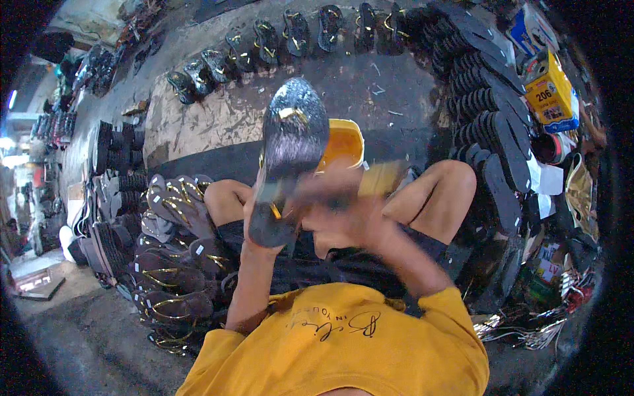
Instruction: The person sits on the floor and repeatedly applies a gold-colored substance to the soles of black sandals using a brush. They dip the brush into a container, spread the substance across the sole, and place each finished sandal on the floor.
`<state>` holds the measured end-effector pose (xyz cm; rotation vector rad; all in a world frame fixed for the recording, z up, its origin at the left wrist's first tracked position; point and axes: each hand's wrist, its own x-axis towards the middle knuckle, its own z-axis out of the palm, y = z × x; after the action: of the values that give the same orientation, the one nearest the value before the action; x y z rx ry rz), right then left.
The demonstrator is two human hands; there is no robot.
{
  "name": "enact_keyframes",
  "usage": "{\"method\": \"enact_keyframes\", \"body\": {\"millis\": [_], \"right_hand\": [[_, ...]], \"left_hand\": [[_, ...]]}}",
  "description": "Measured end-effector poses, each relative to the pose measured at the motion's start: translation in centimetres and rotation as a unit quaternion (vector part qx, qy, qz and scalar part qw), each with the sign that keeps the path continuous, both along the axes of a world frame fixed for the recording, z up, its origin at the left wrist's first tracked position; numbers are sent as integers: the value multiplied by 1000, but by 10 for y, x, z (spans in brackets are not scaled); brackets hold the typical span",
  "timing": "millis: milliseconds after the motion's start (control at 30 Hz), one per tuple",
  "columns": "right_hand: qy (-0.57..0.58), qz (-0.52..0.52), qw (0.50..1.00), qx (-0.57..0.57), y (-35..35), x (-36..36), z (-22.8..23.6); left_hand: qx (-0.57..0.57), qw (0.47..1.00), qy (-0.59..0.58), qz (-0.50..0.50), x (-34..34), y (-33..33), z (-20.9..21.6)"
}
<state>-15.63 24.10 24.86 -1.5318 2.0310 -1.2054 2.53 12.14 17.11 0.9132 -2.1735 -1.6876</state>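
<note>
In front of me I hold up a dark flip-flop sole (294, 132), its far end wet and shiny, with gold strap ends showing on its face. My left hand (253, 221) is closed round its near end. My right hand (343, 208) is smeared by motion over the sole's right edge. Whether it holds anything cannot be made out. Just behind it stands a yellow tub (346, 142) with amber-coloured contents, partly hidden by the sole and my hand.
A row of dark soles with gold pieces (266, 41) curves along the far floor. Stacked dark soles (492, 112) line the right side, beside a yellow-and-blue can (553, 92). Finished flip-flops with gold straps (175, 267) are piled at my left. Loose strips (535, 327) lie at lower right.
</note>
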Motion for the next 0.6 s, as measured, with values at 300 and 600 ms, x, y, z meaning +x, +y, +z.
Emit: {"method": "enact_keyframes", "body": {"millis": [300,600], "right_hand": [[-196,-105,963,-151,-16,18,-17],[-119,-169,964,-168,10,46,-23]], "left_hand": [[552,795,223,114,-30,-21,-23],[417,835,331,140,-68,-15,-7]]}}
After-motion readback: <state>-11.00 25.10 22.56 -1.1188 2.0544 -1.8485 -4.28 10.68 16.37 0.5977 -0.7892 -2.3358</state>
